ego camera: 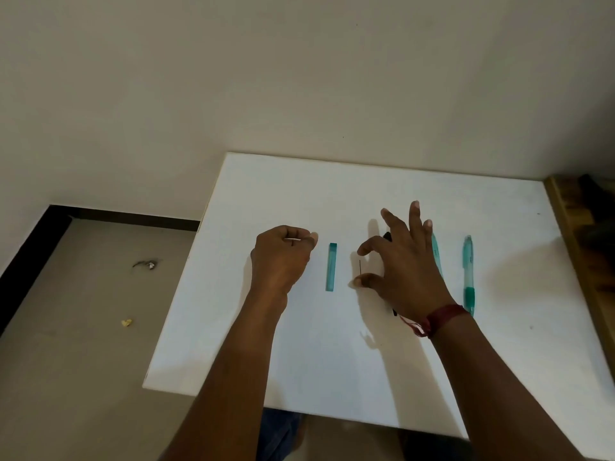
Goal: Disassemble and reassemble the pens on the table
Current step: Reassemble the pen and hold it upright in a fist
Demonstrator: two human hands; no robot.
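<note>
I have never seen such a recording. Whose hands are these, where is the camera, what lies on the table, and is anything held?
A camera on a person's head looks down at their hands. On the white table lie a teal rectangular case, a thin dark rod and a teal plastic pen; a black pen and a second teal pen are partly hidden under the right hand, spread, holding nothing. The left hand is curled; whether it pinches something is unclear.
</note>
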